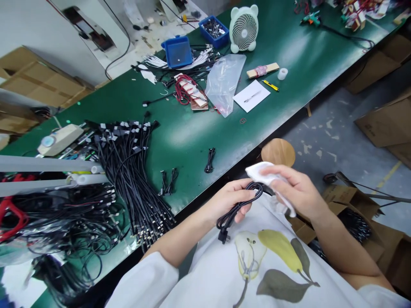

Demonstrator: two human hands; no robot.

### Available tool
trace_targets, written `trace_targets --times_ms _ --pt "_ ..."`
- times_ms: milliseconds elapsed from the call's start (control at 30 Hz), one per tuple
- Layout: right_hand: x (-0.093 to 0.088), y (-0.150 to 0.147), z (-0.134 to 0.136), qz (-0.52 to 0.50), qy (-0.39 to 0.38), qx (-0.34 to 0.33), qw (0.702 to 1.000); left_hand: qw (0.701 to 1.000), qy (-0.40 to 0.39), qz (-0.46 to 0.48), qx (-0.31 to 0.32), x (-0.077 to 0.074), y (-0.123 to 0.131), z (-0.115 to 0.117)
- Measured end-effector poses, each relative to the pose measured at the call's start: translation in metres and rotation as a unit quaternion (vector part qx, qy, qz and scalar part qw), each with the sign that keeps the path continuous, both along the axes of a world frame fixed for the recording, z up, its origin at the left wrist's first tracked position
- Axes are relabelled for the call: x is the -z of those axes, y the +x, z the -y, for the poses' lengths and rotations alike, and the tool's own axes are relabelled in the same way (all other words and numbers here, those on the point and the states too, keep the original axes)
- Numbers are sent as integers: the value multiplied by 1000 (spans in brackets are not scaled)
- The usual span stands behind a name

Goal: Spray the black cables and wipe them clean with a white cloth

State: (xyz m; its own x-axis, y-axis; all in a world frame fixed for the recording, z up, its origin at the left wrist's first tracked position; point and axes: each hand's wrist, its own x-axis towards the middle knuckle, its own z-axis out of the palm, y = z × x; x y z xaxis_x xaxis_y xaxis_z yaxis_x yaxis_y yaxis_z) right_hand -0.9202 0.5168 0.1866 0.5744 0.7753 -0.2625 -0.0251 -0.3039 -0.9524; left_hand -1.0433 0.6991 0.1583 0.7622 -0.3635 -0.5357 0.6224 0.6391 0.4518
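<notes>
My left hand (pixel 233 199) is closed around a coiled black cable (pixel 239 208), whose plug end hangs down below the fingers. In my right hand (pixel 297 190) is a folded white cloth (pixel 261 171), pinched between thumb and fingers and lying against the top of the cable's loop. Both hands are close together in front of my apron, just off the table edge. On the green table nearby lies a small bundled black cable (pixel 209 161), with two more bundles (pixel 168 182) to its left.
A large pile of black cables (pixel 128 171) spreads over the left of the green table (pixel 189 132). Farther back are a plastic bag (pixel 224 83), a white card (pixel 251 96), a yellow cutter (pixel 270 85), blue bins (pixel 178 51) and a fan (pixel 244 30). A round stool (pixel 278 152) and cardboard boxes (pixel 356 201) stand to the right.
</notes>
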Motion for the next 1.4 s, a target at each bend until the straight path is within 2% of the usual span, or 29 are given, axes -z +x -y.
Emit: trace_targets --times_ms 100,200,267,367,433,467,500,567,633,767,933,1000,1100,1233,1300,1400 --pt "-1 -2 -3 179 -27 -59 982 999 34 22 22 1 -2 0" --pt "1 3 -1 197 0 -76 977 997 15 51 47 -2 -3 -3" --pt "2 5 1 147 39 -80 985 996 -8 68 63 -3 -3 -5" --pt "6 3 3 -30 70 -72 995 991 -40 89 95 -3 -2 -7" --pt "8 0 1 -143 60 -67 986 986 -63 104 116 2 -1 -5" --pt "7 -2 -1 -156 46 -58 985 985 -70 110 115 5 -1 -3" --pt "6 -2 -3 -130 27 -42 990 986 -72 114 103 9 -2 0" --pt "1 -3 -6 -10 -6 6 1000 990 -64 113 51 17 -2 5" --pt "-3 -1 -5 84 -13 52 995 992 -54 117 1 25 -4 8" --pt "-7 0 1 93 3 79 993 987 -55 152 -12 32 -5 9" --pt "-10 -2 3 85 23 69 994 985 -68 153 -36 30 -3 9" --pt "-15 -4 1 96 26 64 993 987 -53 146 -36 27 -1 9" --pt "-21 -7 -4 143 13 30 989 989 -16 149 -5 23 0 8" --pt "-17 -6 -13 186 -26 -25 982 987 88 125 48 18 0 6" --pt "-11 -2 -15 222 -45 0 974 986 106 112 58 16 0 5" --pt "-6 6 -14 286 -42 65 955 992 56 107 42 12 1 5"
